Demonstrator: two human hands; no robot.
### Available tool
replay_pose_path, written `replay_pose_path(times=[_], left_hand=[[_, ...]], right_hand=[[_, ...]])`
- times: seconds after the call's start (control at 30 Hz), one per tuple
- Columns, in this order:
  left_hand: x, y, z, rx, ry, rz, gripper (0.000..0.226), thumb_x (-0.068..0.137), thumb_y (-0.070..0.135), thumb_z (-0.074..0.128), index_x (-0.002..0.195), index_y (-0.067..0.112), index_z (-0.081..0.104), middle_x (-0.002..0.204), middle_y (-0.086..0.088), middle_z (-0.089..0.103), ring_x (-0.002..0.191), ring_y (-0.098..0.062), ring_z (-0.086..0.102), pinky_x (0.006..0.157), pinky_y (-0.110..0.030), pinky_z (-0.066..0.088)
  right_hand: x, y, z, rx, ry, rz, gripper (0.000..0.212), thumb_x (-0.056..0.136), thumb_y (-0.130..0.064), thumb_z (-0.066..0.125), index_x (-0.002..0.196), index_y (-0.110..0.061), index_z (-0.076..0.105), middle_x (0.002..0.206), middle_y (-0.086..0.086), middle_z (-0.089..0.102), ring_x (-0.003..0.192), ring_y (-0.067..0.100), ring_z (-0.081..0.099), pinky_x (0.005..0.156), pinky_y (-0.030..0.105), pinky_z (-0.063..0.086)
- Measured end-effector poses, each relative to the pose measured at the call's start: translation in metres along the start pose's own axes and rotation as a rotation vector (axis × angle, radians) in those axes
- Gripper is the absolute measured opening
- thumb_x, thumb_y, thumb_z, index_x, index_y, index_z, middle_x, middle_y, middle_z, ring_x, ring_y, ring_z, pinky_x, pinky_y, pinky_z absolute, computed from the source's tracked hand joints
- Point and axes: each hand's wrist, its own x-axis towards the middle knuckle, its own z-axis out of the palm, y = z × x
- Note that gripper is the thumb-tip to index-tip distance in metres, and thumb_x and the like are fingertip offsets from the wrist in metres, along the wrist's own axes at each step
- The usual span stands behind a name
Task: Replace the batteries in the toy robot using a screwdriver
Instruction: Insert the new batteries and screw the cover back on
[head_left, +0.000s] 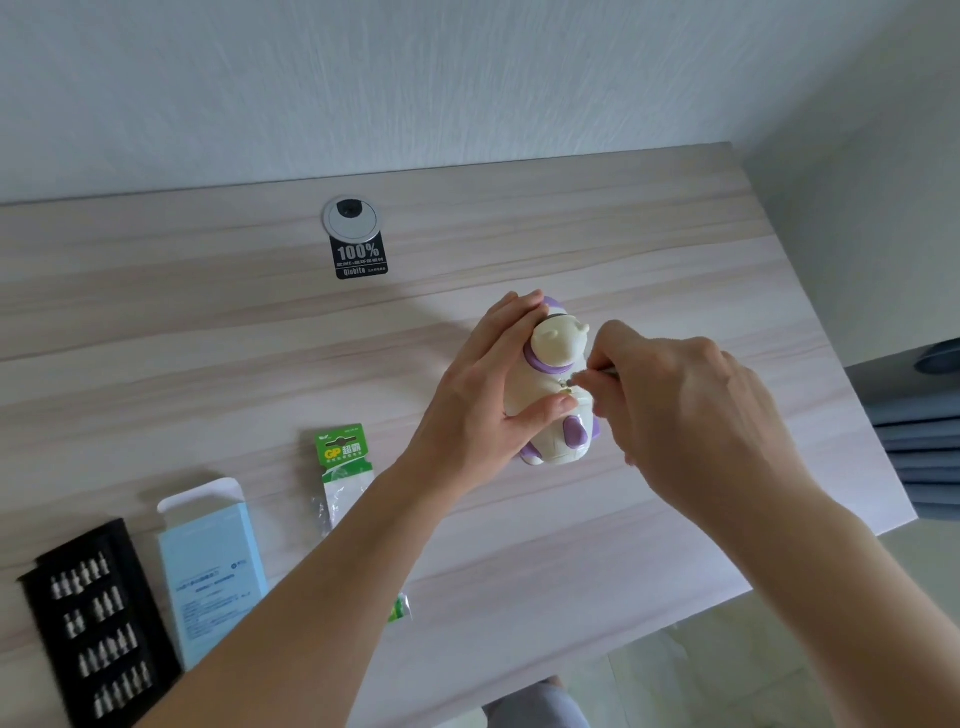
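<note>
At the table's (208, 338) near left corner lies a black bit tray (98, 623) with rows of small metal bits. Just right of it is a pale blue box (210, 571), its top flap open. Next comes a green battery pack (343, 462), its clear lower part running under the left forearm. Farther back, a round silver grommet (349, 219) sits in the tabletop with a black sticker (360, 258) touching its near edge.

Right of centre, the left hand (478, 395) grips the toy (558, 348), fingers wrapped over its left side and thumb pressed across its cream body. The toy lies on the table, head pointing away, purple feet toward the person. The right hand (691, 415) pinches a thin screwdriver (597, 373) in curled fingers, its tip against the toy's body just below the purple collar.
</note>
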Motion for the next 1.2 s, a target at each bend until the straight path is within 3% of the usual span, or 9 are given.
replay_pose_path(times=[0.1,0.3,0.47,0.67,0.73,0.83,0.9,1.03,1.2], left_hand=[[-0.002,-0.001,-0.001,0.007,0.001,-0.003,0.068,0.083,0.029,0.079,0.140,0.003,0.052,0.153,-0.003,0.044,0.148,-0.017,0.034,0.120,-0.030,0.031],[0.000,0.000,-0.002,-0.020,-0.001,-0.009,0.071,0.083,0.040,0.073,0.141,0.004,0.052,0.154,-0.002,0.044,0.149,-0.015,0.032,0.121,-0.029,0.029],[-0.001,-0.001,-0.001,-0.003,0.007,0.001,0.068,0.083,0.035,0.075,0.140,0.004,0.053,0.153,-0.003,0.045,0.148,-0.017,0.035,0.120,-0.032,0.032],[0.000,0.001,-0.002,0.000,0.012,0.001,0.069,0.082,0.035,0.078,0.139,0.004,0.054,0.152,-0.003,0.046,0.148,-0.016,0.035,0.120,-0.030,0.031],[0.001,0.001,-0.001,-0.001,0.024,-0.001,0.069,0.082,0.032,0.080,0.139,0.004,0.054,0.151,-0.003,0.047,0.147,-0.017,0.037,0.120,-0.031,0.032],[0.000,0.002,-0.001,-0.004,0.030,0.000,0.067,0.081,0.022,0.084,0.138,0.003,0.055,0.150,-0.001,0.047,0.146,-0.015,0.037,0.119,-0.027,0.031],[-0.001,0.002,-0.003,-0.011,0.027,0.008,0.066,0.081,0.020,0.084,0.137,0.005,0.055,0.149,0.002,0.047,0.146,-0.013,0.037,0.118,-0.024,0.030],[0.000,0.002,-0.002,-0.019,0.021,0.004,0.067,0.081,0.027,0.082,0.138,0.005,0.054,0.150,0.002,0.045,0.146,-0.013,0.036,0.119,-0.025,0.030],[-0.001,0.001,-0.003,-0.013,0.021,-0.023,0.068,0.081,0.027,0.081,0.139,0.004,0.054,0.152,-0.001,0.046,0.147,-0.016,0.037,0.119,-0.026,0.031]], right_hand=[[0.006,-0.001,0.004,-0.042,0.152,0.021,0.041,0.093,-0.037,0.062,0.069,-0.014,0.038,0.047,-0.001,0.029,0.039,0.024,0.031,0.043,0.021,0.018],[0.002,0.004,-0.002,-0.105,0.018,-0.054,0.017,0.098,-0.034,0.055,0.095,-0.025,0.041,0.075,-0.005,0.057,0.063,0.028,0.055,0.051,0.030,0.035],[0.005,0.000,0.008,-0.067,0.106,0.015,0.039,0.087,-0.027,0.074,0.070,-0.015,0.040,0.049,-0.001,0.032,0.041,0.026,0.031,0.048,0.019,0.009],[0.008,0.010,0.002,0.015,0.039,-0.061,0.016,0.099,-0.037,0.050,0.097,-0.022,0.048,0.081,-0.004,0.062,0.070,0.031,0.060,0.058,0.035,0.048],[0.005,0.009,0.002,-0.026,0.055,-0.106,0.018,0.098,-0.031,0.055,0.089,-0.021,0.043,0.070,-0.003,0.056,0.058,0.031,0.053,0.049,0.031,0.040],[0.009,0.008,0.004,-0.062,0.098,-0.034,0.035,0.097,-0.048,0.045,0.079,-0.019,0.041,0.058,0.001,0.041,0.053,0.030,0.044,0.047,0.026,0.018],[0.010,0.010,0.003,-0.103,0.071,-0.003,0.042,0.096,-0.056,0.035,0.080,-0.018,0.044,0.061,0.001,0.042,0.058,0.031,0.047,0.047,0.027,0.019],[0.003,0.012,0.005,-0.087,0.074,-0.115,0.018,0.095,-0.033,0.060,0.089,-0.022,0.047,0.069,-0.004,0.057,0.053,0.030,0.051,0.045,0.027,0.033],[0.009,0.000,0.004,0.002,0.153,0.000,0.046,0.085,-0.033,0.071,0.063,-0.016,0.035,0.046,-0.002,0.024,0.038,0.022,0.027,0.050,0.015,0.009]])
